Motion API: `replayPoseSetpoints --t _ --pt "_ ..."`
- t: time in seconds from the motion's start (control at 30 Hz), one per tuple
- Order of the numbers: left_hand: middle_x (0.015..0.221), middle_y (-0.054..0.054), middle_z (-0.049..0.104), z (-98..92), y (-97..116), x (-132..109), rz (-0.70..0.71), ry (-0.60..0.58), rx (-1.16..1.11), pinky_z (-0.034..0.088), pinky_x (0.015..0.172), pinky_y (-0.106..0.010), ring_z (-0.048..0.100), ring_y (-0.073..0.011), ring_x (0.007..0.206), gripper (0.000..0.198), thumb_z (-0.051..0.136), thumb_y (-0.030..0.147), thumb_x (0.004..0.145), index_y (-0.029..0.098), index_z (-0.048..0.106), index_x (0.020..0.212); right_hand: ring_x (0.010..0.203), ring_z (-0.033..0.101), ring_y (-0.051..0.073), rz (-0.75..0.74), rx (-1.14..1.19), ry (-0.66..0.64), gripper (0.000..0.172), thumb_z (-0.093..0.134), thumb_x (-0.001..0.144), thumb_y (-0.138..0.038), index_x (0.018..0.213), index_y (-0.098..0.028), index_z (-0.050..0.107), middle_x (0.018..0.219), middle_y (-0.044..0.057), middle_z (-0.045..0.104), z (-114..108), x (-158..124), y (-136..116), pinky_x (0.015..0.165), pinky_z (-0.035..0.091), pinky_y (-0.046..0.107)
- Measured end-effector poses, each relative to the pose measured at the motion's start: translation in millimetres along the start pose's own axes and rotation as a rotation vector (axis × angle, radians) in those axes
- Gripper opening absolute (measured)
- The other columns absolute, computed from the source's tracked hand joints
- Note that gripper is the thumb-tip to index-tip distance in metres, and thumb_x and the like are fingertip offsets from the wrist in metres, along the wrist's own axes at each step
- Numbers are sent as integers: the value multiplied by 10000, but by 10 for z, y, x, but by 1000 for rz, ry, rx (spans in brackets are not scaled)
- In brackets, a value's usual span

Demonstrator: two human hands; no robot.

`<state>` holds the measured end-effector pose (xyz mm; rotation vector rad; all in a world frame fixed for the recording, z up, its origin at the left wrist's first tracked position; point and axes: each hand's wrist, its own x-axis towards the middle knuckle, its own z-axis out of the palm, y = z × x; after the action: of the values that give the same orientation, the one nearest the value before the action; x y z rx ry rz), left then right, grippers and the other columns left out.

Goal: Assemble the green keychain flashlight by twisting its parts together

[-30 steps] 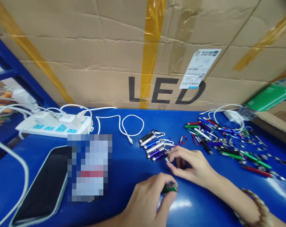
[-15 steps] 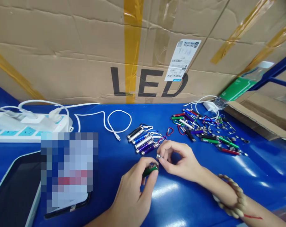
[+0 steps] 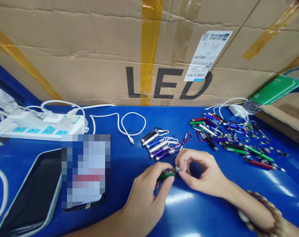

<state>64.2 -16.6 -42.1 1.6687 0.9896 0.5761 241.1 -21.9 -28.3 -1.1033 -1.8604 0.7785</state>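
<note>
My left hand (image 3: 148, 189) is closed around a short green metal tube (image 3: 165, 175), which looks like the body of a keychain flashlight. Between the thumb and fingertips of my right hand (image 3: 202, 168) is a small silver cap (image 3: 177, 169), right at the tube's open end. Whether cap and tube touch I cannot tell. Just beyond my hands several keychain flashlights (image 3: 157, 143) with carabiner clips lie side by side, in black, silver, blue and purple. A loose red carabiner (image 3: 187, 137) rests to their right.
Flashlight bodies and small metal parts (image 3: 248, 149) are heaped at the right, by a white charger (image 3: 238, 111) and an open carton (image 3: 285, 121). A tablet-like device (image 3: 33, 191), a phone (image 3: 86, 177) and a power strip (image 3: 40, 130) occupy the left. Behind stands a large cardboard box (image 3: 102, 65).
The silver cap has come up against or very near the tube's end, as my hands drew closer together. The whole scene has shifted rightward in view.
</note>
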Motion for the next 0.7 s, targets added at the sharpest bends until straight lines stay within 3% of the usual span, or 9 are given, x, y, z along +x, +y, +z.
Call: replayPoseSetpoints --t 0.27,0.7 --pt "913 82 612 -25 18 0 6 -11 5 336 643 -158 540 -62 804 144 449 291 876 291 546 983 484 479 52 -20 -5 -7 98 558 739 -107 674 -140 493 633 14 538 -5 8 -11 443 425 168" --pt "931 65 624 -42 28 -1 33 -3 11 351 669 -163 554 -75 832 163 468 255 871 280 569 996 461 465 55 26 4 -12 121 537 779 -154 665 -139 499 582 9 517 -16 20 -10 425 419 157"
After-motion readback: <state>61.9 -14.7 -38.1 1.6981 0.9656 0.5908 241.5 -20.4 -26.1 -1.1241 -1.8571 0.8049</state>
